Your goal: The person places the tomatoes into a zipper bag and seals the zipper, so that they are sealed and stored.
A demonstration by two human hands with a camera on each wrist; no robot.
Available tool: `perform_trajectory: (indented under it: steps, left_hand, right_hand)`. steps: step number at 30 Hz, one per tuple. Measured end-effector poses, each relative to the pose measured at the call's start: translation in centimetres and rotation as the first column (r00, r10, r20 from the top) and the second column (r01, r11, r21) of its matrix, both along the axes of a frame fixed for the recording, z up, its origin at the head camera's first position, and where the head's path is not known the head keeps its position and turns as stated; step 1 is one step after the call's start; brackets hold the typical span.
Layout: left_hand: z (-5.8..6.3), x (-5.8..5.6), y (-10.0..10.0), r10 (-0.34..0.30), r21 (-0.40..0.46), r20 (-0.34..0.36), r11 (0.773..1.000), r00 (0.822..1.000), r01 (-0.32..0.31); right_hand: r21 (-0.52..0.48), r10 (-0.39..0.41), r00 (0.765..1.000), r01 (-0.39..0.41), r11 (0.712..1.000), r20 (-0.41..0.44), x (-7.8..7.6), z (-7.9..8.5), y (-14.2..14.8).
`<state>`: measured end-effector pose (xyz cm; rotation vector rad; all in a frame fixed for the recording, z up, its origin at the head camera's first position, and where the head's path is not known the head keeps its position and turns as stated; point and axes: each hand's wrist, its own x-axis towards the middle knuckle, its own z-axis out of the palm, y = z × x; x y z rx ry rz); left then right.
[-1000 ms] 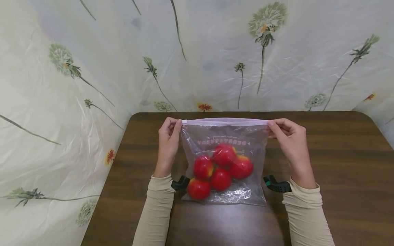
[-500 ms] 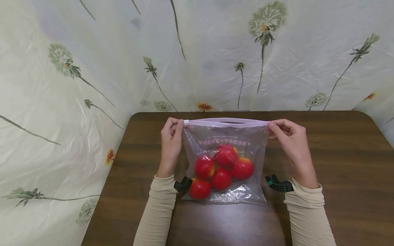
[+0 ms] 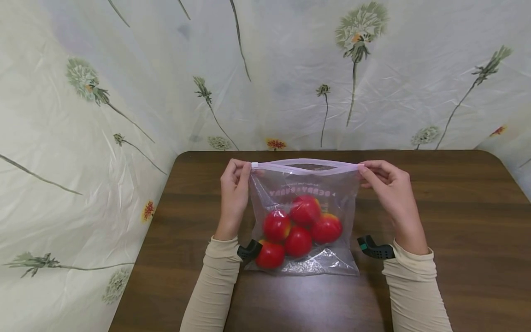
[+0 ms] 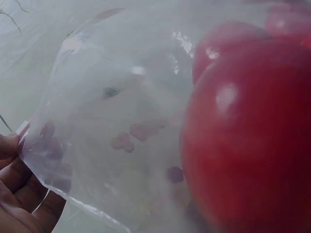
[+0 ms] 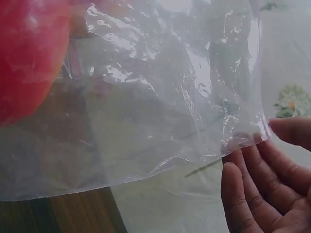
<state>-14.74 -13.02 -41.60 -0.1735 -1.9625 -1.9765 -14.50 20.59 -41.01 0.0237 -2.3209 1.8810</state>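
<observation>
A clear zip bag [image 3: 304, 184] with a lilac top strip is held up by its two top corners over the table. Inside it sit several red apples [image 3: 305, 210] with yellow patches, bunched toward the lower middle. My left hand [image 3: 234, 193] pinches the top left corner by the white slider [image 3: 255, 165]. At the top right corner, thumb and fingers of my right hand [image 3: 392, 193] pinch the strip. The mouth gapes in the middle. In the left wrist view an apple [image 4: 248, 136] fills the right side; in the right wrist view the bag's corner lies between thumb and fingers.
Under the bag lies a dark brown wooden table [image 3: 469, 240] with rounded far corners. Behind it and along the left hangs a pale sheet [image 3: 286, 55] with a dandelion print. Black camera mounts [image 3: 375, 249] jut inward from both wrists.
My left hand has shifted slightly to the right with its corner and the slider. The bag's mouth, nearly flat before, has spread wider. My right hand has hardly moved.
</observation>
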Motion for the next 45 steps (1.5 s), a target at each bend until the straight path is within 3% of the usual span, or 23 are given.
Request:
perform_trajectory:
  steps: [9, 15, 18, 24, 30, 34, 41, 45]
  left_hand:
    - [0.0, 0.1, -0.2, 0.015, -0.020, 0.006, 1.000, 1.000, -0.015]
    - [0.0, 0.1, 0.0, -0.011, -0.018, -0.003, 1.000, 1.000, 0.011]
    - [0.0, 0.1, 0.2, -0.021, -0.025, -0.010, 0.999, 1.000, 0.021]
    - [0.1, 0.0, 0.3, -0.024, -0.033, -0.024, 0.999, 0.999, 0.023]
    - [0.1, 0.0, 0.3, -0.027, -0.038, -0.033, 0.999, 0.999, 0.026]
    - [0.2, 0.0, 0.3, -0.028, -0.043, -0.027, 0.999, 0.999, 0.027]
    - [0.3, 0.0, 0.3, -0.030, -0.049, -0.016, 0.998, 0.999, 0.029]
    - [0.3, 0.1, 0.3, -0.034, -0.054, -0.017, 0.998, 0.999, 0.033]
  right_hand:
    - [-0.019, -0.088, 0.994, 0.087, 0.996, -0.057, 0.3, 0.8, -0.5]
    - [0.080, -0.192, 0.972, 0.204, 0.976, -0.133, 1.2, 1.8, -1.2]
    - [0.116, -0.205, 0.962, 0.228, 0.967, -0.182, 1.6, 2.2, -1.5]
    - [0.200, -0.092, 0.970, 0.138, 0.970, -0.223, 1.7, 3.6, -2.4]
    - [0.341, 0.071, 0.962, 0.023, 0.940, -0.262, 1.6, 6.0, -3.6]
    - [0.427, 0.160, 0.951, -0.034, 0.904, -0.263, 1.4, 7.7, -4.7]
    - [0.529, 0.292, 0.940, -0.159, 0.834, -0.177, 0.9, 10.0, -6.2]
    - [0.590, 0.368, 0.919, -0.220, 0.777, -0.142, 0.4, 11.3, -7.2]
